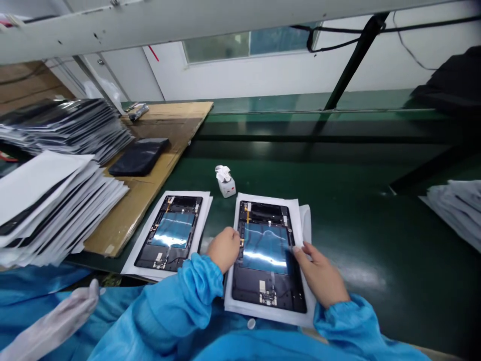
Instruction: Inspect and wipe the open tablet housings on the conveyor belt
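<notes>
An opened tablet [267, 255], its black shell showing a blue film-covered battery and small circuit boards, lies on white sheets [276, 315] in front of me. My left hand [224, 248] is closed at its left edge, the fingers curled, and whatever they hold is hidden. At the right edge my right hand [322, 273] has thumb and fingers closed on the tablet's side. To the left lies a second opened tablet [171, 233] of the same kind, on its own white sheets. A small white container with tissue [227, 185] stands behind the two tablets.
At left, stacks of white and black sleeves [48, 215] and a black pouch [139, 156] rest on cardboard [122, 220]. A co-worker's gloved hand [62, 321] shows at lower left. More white sleeves [456, 205] lie right on the green table [361, 240].
</notes>
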### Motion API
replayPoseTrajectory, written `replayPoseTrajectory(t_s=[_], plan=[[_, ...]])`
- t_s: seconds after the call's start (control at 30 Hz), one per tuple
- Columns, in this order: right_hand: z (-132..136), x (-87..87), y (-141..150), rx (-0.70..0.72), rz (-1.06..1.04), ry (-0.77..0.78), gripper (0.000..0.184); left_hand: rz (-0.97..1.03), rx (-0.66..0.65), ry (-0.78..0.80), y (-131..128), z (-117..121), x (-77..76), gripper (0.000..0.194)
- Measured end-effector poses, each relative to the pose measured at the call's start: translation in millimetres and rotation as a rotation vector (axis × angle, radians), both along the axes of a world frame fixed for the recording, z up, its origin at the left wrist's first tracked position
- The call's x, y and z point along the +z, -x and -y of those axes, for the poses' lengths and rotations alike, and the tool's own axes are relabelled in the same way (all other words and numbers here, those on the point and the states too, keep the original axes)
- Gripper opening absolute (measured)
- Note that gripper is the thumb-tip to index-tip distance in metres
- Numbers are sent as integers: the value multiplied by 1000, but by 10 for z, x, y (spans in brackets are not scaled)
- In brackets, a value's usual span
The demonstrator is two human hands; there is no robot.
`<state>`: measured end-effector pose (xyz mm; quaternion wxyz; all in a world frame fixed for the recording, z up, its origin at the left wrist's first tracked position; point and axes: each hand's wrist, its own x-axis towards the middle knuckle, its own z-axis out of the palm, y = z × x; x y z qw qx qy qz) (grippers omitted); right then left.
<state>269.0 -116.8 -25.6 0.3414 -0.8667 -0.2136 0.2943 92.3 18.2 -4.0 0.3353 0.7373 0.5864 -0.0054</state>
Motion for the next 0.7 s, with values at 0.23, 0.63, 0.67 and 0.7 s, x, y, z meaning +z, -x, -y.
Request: replayPoseTrajectory(t_s=[0.23,0.63,0.67,0.7], plan=[[-69,-191,-82,-25,-126,-44,60,228,295,151,-186,73,66,29],[90,-202,35,-29,-335,-227,62,289,431,64,-343,173,-225,35],[94,-193,35,-33,-374,-241,59,294,435,43,-335,179,-213,35],[98,-186,32,-35,-413,-252,56,302,438,23,-323,185,-190,35]])
